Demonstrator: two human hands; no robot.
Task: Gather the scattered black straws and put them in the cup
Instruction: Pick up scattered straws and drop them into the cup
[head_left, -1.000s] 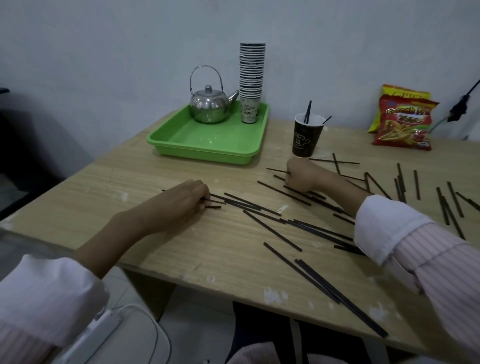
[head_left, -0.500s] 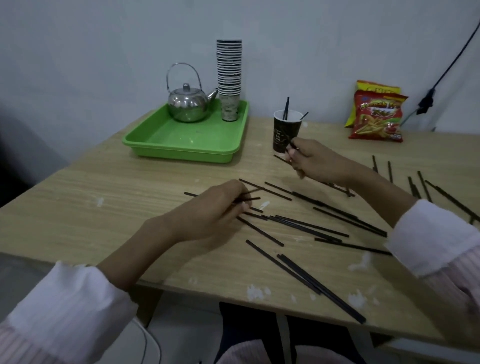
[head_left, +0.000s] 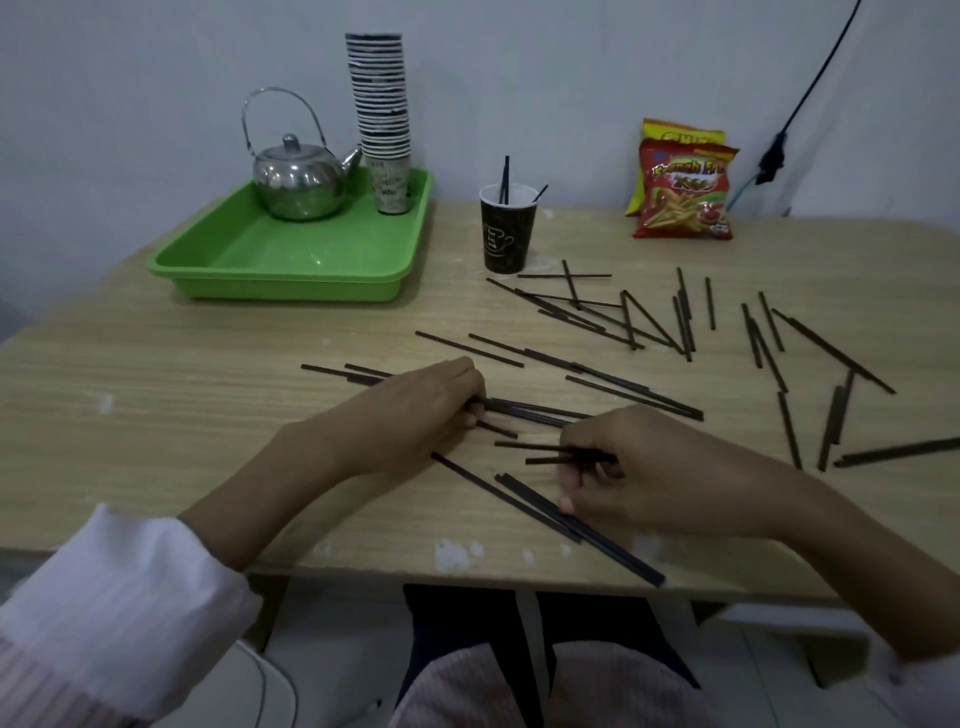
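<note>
Several black straws (head_left: 613, 376) lie scattered over the wooden table (head_left: 156, 395), most of them right of centre. A dark paper cup (head_left: 506, 231) with a white rim stands at the back and holds a few straws. My left hand (head_left: 415, 410) lies flat near the table's middle, its fingertips closed on the ends of some straws. My right hand (head_left: 634, 467) rests close to the front edge, fingers curled around a couple of straws that stick out to the left. Long straws (head_left: 524, 499) run under it toward the table edge.
A green tray (head_left: 249, 254) at the back left carries a steel kettle (head_left: 298, 179) and a tall stack of paper cups (head_left: 382, 119). Two red and yellow snack bags (head_left: 683, 192) lean on the wall at the back right. A black cable (head_left: 795, 109) hangs there.
My right hand came back from beside the cup to the front of the table and closed on straws there. My left hand stayed over its cluster of straws, now more centred in view.
</note>
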